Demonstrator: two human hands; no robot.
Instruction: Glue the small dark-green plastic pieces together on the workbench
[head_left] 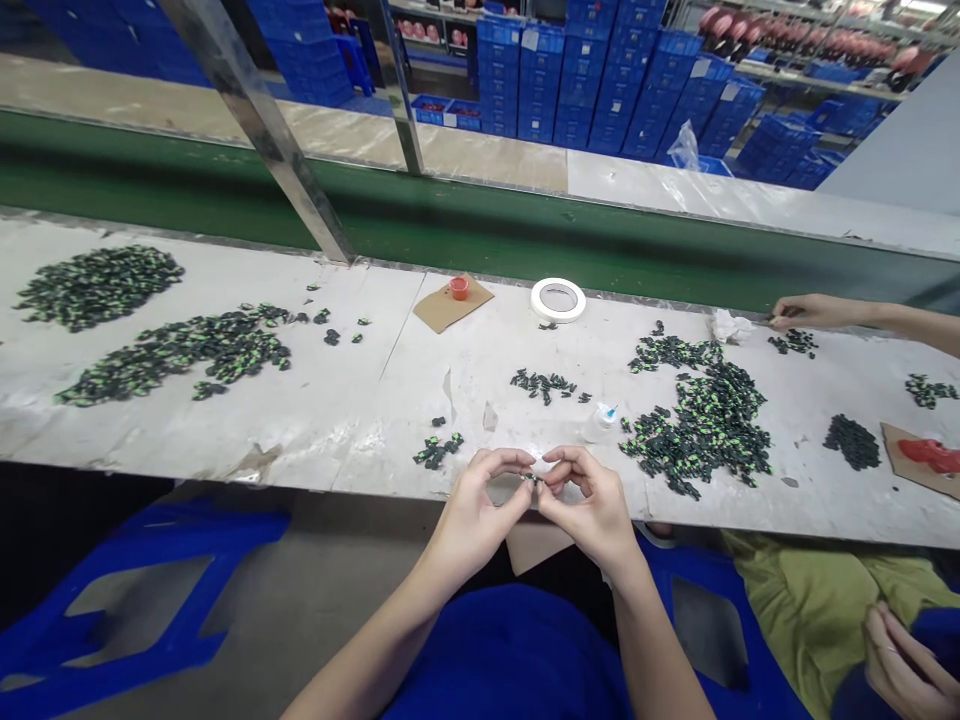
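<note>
One small bottle (pixel 599 425), one tape roll (pixel 559 316)

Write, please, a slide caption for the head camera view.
Left hand and right hand hold a small dark piece at the worktable, a heap of black-and-green parts to the right.

Tiny dark piece (pixel 530 477), green-flecked, pinched two-handed, partly hidden.

Tall stacks of blue plastic crates (pixel 580 90) stand beyond a long green strip (pixel 480 218); a blue plastic stool (pixel 187 533) sits lower left.
</note>
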